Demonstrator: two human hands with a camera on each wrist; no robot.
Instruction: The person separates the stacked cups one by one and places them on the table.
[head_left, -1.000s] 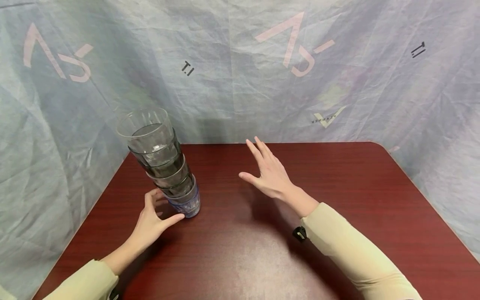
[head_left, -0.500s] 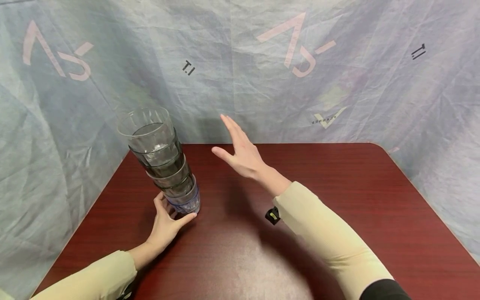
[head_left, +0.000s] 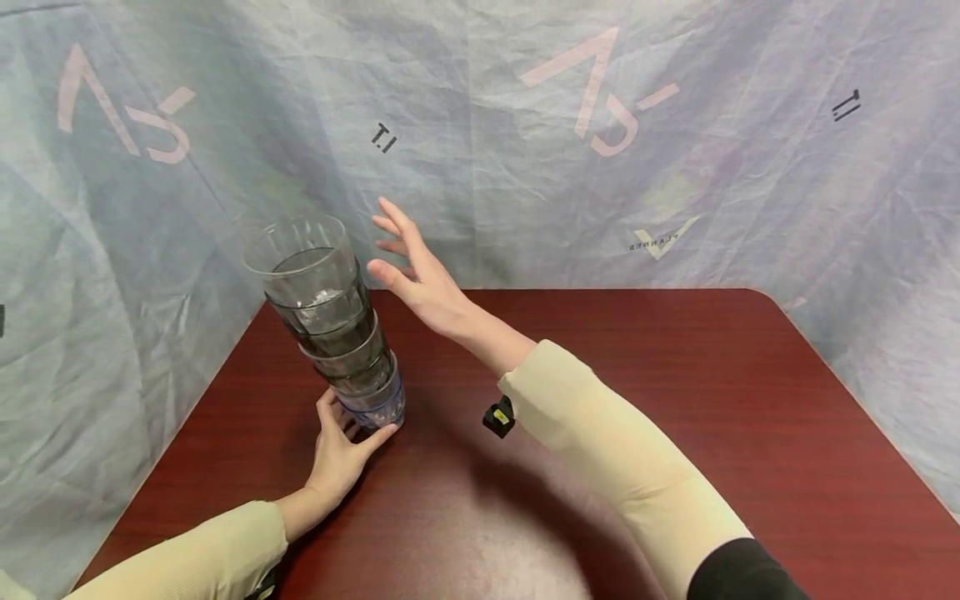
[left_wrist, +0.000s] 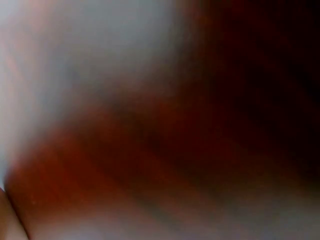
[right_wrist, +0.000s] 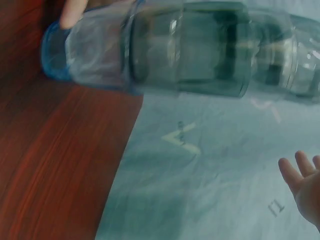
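Observation:
A tall stack of nested drinking glasses stands on the left of the table. Clear glass forms its top, smoky grey ones its middle, and a blue-tinted glass its base. My left hand grips that bottom glass, thumb in front and fingers round its left side. In the right wrist view, a fingertip lies against the blue-tinted glass. Just right of the stack's upper part, my right hand is raised with fingers spread and holds nothing. The left wrist view is too blurred to show the glasses.
The dark red wooden table reaches back to a pale printed cloth backdrop, which also hangs along both sides. A small black device sits under the right sleeve.
My right hand has moved left and up from mid-table to beside the upper stack. My left hand has moved in closer round the bottom glass. The stack stays in place.

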